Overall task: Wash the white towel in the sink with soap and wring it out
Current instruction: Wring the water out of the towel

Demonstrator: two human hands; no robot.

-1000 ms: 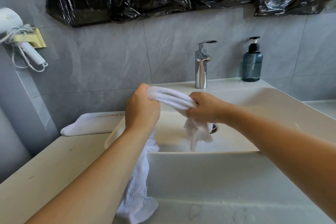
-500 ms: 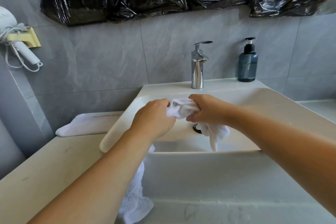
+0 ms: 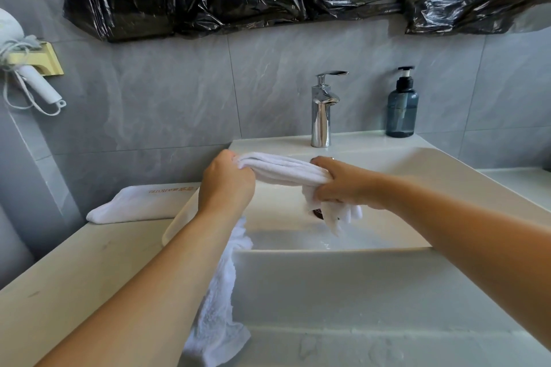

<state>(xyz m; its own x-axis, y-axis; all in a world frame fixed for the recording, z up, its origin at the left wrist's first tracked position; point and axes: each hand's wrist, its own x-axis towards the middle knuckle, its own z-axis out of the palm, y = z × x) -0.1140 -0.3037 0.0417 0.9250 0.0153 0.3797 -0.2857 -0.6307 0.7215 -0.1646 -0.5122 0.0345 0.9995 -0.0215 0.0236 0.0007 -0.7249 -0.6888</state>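
The white towel (image 3: 286, 168) is bunched lengthwise into a thick, ridged rope and stretched almost level above the sink (image 3: 447, 170), held clear of the basin. The left hand (image 3: 225, 185) grips its left end, fingers curled tightly round the cloth with the knuckles facing the camera. The right hand (image 3: 343, 182) grips the roll further right, fingers wrapped over the top and closed round it. Between the two hands the fabric shows long parallel folds and looks taut. Past the right hand a short crumpled tail hangs down over the drain (image 3: 316, 212). Below the left hand a longer, looser length with a nubbly terry surface drops over the near rim of the sink and hangs in front of it. A chrome faucet (image 3: 322, 110) stands at the far edge of the sink, with a blue soap bottle (image 3: 401, 107) to its right. A folded white cloth (image 3: 140, 202) lies on the tabletop (image 3: 74, 271) left of the sink.
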